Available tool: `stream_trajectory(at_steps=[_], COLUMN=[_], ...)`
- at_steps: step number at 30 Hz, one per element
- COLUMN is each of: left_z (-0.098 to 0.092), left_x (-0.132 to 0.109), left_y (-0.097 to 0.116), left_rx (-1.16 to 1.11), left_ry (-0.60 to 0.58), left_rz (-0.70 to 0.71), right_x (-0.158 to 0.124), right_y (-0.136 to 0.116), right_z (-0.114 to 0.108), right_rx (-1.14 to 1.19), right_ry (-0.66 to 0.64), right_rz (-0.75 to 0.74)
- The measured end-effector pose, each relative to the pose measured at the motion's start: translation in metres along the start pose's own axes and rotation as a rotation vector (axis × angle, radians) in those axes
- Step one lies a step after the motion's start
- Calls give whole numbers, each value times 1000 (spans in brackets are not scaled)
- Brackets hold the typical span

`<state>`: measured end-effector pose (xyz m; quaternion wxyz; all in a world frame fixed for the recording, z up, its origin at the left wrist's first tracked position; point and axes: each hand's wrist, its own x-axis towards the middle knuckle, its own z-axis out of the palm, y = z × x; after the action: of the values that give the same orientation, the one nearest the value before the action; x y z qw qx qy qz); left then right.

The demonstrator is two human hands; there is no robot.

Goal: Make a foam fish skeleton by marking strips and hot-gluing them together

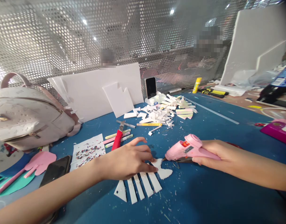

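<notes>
Several white foam strips [146, 184] lie side by side on the blue table, with a triangular piece [121, 191] that has a dark hole at their left end. At the right end sits a tail-shaped white piece [164, 173]. My left hand [133, 157] rests over the upper ends of the strips, palm down with fingers spread, its fingertips near the tail-shaped piece; it covers part of the strips. A pink glue gun [187, 148] is held in my right hand [213, 153], its nozzle pointing left beside the tail-shaped piece.
Behind lie a heap of white scraps [159, 113], markers [117, 137], a red knife [118, 139] and an upright phone [150, 87]. At left are a backpack [28, 115], a speckled sheet [88, 151] and a dark phone [55, 170]. A purple tool [277, 132] sits at far right.
</notes>
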<state>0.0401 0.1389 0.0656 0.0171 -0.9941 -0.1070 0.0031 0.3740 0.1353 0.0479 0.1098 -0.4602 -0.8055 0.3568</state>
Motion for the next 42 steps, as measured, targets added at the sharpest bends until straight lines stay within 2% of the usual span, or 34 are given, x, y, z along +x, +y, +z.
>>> stream_trajectory(at_steps=[10, 18, 26, 33, 42], left_z=[0, 0, -1, 2, 1], left_x=[1, 1, 1, 0, 0], left_y=[1, 1, 2, 2, 2], left_rx=[-6, -14, -18, -28, -17], left_ry=[10, 2, 14, 20, 18], left_rz=[-11, -18, -19, -25, -21], right_x=[2, 0, 2, 2, 3], right_y=[-15, 3, -10, 6, -15], right_z=[0, 2, 1, 1, 0], right_rx=[-8, -18, -12, -68, -25], right_ry=[-30, 6, 8, 72, 28], right_rz=[32, 9, 16, -3, 11])
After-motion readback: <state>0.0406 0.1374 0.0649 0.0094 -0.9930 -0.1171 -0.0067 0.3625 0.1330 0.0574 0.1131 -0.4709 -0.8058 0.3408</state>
